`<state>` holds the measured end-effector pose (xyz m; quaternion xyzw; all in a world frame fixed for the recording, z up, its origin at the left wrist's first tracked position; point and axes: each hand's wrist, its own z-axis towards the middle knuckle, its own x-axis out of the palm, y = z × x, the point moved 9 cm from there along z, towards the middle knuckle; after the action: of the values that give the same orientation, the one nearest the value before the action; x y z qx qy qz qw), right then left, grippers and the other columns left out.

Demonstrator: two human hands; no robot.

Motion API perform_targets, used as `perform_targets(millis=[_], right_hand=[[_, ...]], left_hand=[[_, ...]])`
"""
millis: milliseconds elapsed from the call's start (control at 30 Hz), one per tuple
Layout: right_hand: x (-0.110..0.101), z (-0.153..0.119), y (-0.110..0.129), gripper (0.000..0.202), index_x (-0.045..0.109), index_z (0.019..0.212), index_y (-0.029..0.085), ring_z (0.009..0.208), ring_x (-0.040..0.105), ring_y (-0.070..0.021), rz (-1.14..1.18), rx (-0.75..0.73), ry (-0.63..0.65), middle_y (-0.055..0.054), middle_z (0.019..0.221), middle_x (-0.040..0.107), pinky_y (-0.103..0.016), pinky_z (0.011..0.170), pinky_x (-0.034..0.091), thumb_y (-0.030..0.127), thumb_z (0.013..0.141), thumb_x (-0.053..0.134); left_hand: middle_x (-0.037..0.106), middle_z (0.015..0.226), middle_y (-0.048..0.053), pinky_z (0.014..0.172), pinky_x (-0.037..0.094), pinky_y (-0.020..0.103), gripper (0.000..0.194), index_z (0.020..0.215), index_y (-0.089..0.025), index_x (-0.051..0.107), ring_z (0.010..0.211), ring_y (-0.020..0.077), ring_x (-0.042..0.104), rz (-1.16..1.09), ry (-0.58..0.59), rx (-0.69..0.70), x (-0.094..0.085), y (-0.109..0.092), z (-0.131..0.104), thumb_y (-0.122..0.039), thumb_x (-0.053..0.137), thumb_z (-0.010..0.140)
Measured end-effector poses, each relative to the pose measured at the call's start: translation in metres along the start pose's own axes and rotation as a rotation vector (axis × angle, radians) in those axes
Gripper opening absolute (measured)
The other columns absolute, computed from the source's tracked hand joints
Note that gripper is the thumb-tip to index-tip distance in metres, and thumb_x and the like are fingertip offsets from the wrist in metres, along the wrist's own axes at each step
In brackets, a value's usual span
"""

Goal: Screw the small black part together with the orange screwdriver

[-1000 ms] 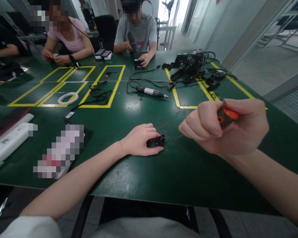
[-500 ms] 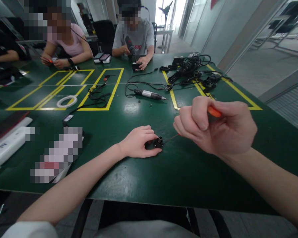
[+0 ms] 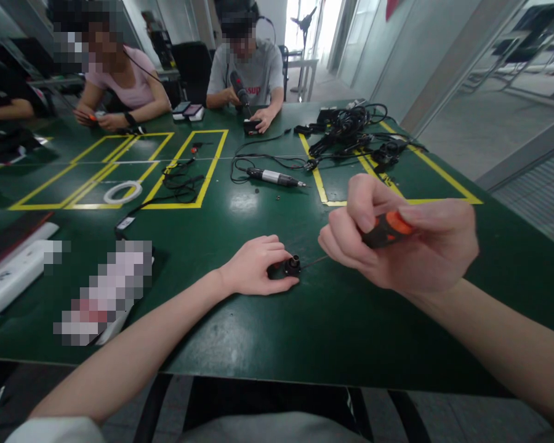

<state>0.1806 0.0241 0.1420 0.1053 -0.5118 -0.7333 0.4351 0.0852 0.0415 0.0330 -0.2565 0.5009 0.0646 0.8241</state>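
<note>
My left hand point(image 3: 261, 266) rests on the green table, thumb and fingers closed around a small black part with a metal cylinder on top point(image 3: 293, 264). My right hand point(image 3: 401, 240) grips the black-and-orange handle of a screwdriver point(image 3: 388, 229), held above the table. Its thin shaft runs left and down to the side of the small black part. Whether the tip touches or stops just short, I cannot tell. The lower part of the handle is hidden by my fingers.
An electric screwdriver point(image 3: 277, 178) with a cable lies beyond my hands, near a heap of black cables point(image 3: 351, 126). At left are a white power strip point(image 3: 18, 277), a phone-like object point(image 3: 108, 289) and a white ring point(image 3: 122, 192). Across the table, two people point(image 3: 247, 74) handle things.
The screwdriver handle has turned in my right hand, showing more of its black and orange side, and my fingers have shifted. My left hand and the black part stay in place.
</note>
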Motion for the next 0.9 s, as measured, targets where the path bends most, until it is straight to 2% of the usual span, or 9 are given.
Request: perform_targets(millis=[100, 233, 333, 467, 667, 800, 900], right_hand=[[0.0, 0.002, 0.001, 0.041, 0.052, 0.068, 0.02, 0.046, 0.04, -0.0119, -0.027, -0.021, 0.027, 0.002, 0.059, 0.048, -0.029, 0.047, 0.034, 0.039, 0.104, 0.05], [-0.001, 0.002, 0.001, 0.049, 0.05, 0.062, 0.021, 0.043, 0.029, -0.0105, -0.001, -0.036, 0.021, 0.005, 0.052, 0.037, -0.028, 0.045, 0.029, 0.041, 0.106, 0.046], [0.001, 0.001, 0.0, 0.041, 0.054, 0.071, 0.021, 0.041, 0.026, -0.011, 0.011, -0.019, 0.046, 0.007, 0.05, 0.035, -0.028, 0.044, 0.027, 0.047, 0.102, 0.049], [-0.003, -0.001, -0.001, 0.025, 0.054, 0.088, 0.024, 0.041, 0.027, -0.0114, 0.0, 0.012, 0.003, 0.009, 0.054, 0.04, -0.027, 0.045, 0.029, 0.047, 0.094, 0.06], [-0.005, 0.004, 0.0, 0.034, 0.055, 0.076, 0.022, 0.047, 0.041, -0.0134, -0.089, -0.016, 0.007, 0.001, 0.063, 0.052, -0.029, 0.047, 0.035, 0.046, 0.101, 0.054], [0.001, 0.003, 0.004, 0.043, 0.053, 0.068, 0.021, 0.045, 0.034, -0.0117, -0.08, -0.051, 0.042, 0.003, 0.056, 0.043, -0.029, 0.047, 0.032, 0.041, 0.105, 0.047], [0.006, 0.0, 0.003, 0.038, 0.054, 0.074, 0.021, 0.044, 0.03, -0.011, -0.054, -0.033, 0.044, 0.006, 0.054, 0.038, -0.029, 0.048, 0.03, 0.045, 0.103, 0.051]], left_hand=[[0.066, 0.074, 0.004, 0.07, 0.046, 0.032, 0.034, 0.083, -0.016, 0.069, 0.074, 0.019, 0.058, 0.002, 0.002, -0.004, 0.0, 0.0, 0.0, -0.047, 0.065, 0.095], [0.066, 0.076, 0.005, 0.071, 0.048, 0.033, 0.033, 0.086, -0.016, 0.071, 0.075, 0.0197, 0.059, -0.011, 0.014, -0.009, 0.0, 0.0, -0.001, -0.047, 0.064, 0.096], [0.067, 0.077, 0.005, 0.072, 0.049, 0.033, 0.033, 0.088, -0.017, 0.071, 0.076, 0.02, 0.06, -0.014, 0.03, -0.027, 0.001, 0.002, -0.001, -0.048, 0.064, 0.096], [0.067, 0.076, 0.005, 0.071, 0.048, 0.033, 0.033, 0.085, -0.016, 0.07, 0.075, 0.0196, 0.059, -0.022, 0.018, -0.023, 0.0, 0.001, -0.001, -0.047, 0.065, 0.095], [0.067, 0.077, 0.005, 0.072, 0.048, 0.033, 0.032, 0.089, -0.016, 0.072, 0.077, 0.0203, 0.06, -0.017, 0.019, -0.02, 0.0, 0.0, -0.001, -0.046, 0.065, 0.095], [0.069, 0.079, 0.005, 0.073, 0.049, 0.033, 0.032, 0.089, -0.017, 0.071, 0.078, 0.0199, 0.061, -0.028, 0.034, -0.04, 0.002, 0.002, -0.001, -0.047, 0.065, 0.095], [0.068, 0.078, 0.005, 0.072, 0.048, 0.032, 0.032, 0.087, -0.017, 0.07, 0.076, 0.0195, 0.059, -0.022, 0.03, -0.036, 0.003, 0.002, -0.001, -0.047, 0.065, 0.095]])
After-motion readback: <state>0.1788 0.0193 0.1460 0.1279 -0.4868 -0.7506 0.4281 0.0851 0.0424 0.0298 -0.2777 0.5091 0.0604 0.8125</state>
